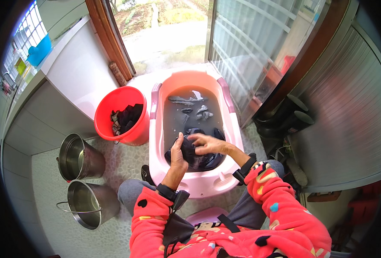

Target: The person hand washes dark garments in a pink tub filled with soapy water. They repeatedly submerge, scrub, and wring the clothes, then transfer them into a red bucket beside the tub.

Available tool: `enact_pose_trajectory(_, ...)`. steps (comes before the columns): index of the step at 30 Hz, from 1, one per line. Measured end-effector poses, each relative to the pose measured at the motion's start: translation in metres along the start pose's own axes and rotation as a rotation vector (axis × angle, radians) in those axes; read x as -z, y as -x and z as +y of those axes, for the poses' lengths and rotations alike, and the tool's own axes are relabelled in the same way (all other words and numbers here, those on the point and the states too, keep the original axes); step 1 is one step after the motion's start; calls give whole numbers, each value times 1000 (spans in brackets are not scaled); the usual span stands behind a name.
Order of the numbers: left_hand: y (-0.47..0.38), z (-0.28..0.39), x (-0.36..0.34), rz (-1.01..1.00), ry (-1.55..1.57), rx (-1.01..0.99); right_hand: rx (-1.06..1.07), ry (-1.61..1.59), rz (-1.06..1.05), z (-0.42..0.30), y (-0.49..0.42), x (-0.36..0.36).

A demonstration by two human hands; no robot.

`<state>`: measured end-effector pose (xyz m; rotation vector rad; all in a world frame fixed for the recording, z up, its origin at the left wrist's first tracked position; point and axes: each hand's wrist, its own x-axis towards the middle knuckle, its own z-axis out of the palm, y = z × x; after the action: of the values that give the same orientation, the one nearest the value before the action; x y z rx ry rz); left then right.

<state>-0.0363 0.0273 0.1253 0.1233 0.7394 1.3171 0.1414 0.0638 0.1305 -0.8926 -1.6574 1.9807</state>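
Before me stands a pink plastic baby bathtub [197, 187] holding murky grey water [174, 125]. Dark wet clothing [206, 163] is bunched at the tub's near end. My left hand [178, 156], thumb up, grips a fold of this cloth from its left side. My right hand [206, 143] is on the same cloth from the right, its fingers curled over the top. The cloth hides some of my fingertips. Farther off in the water, grey fabric [182, 100] and a small light-grey cloth piece [204, 113] show at the surface.
A red bucket [101, 119] with dark clothes stands left of the tub. Two metal pails [108, 204] with liquid sit nearer on the pebble-patterned floor. Black rubber boots [280, 121] are at the right, beside a glass door [242, 58]. A counter [74, 67] runs along the left.
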Motion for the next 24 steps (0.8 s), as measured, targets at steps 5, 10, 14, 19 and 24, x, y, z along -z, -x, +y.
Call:
enact_pose_trajectory(5,7,9,-15,75,-60,-13,-83,360,-98,-9,3,-6)
enact_pose_trajectory(10,14,26,-16,65,-51,18,60,332,131,-21,5,15)
enact_pose_trajectory(14,33,25,-8,109,-166,39,136,-285,170,-34,-5,18)
enact_pose_trajectory(19,8,18,12,188,-192,-8,93,48,481,-45,-14,-20)
enact_pose_trajectory(24,-54,19,38,135,-185,215,430,652,523,-41,6,-98)
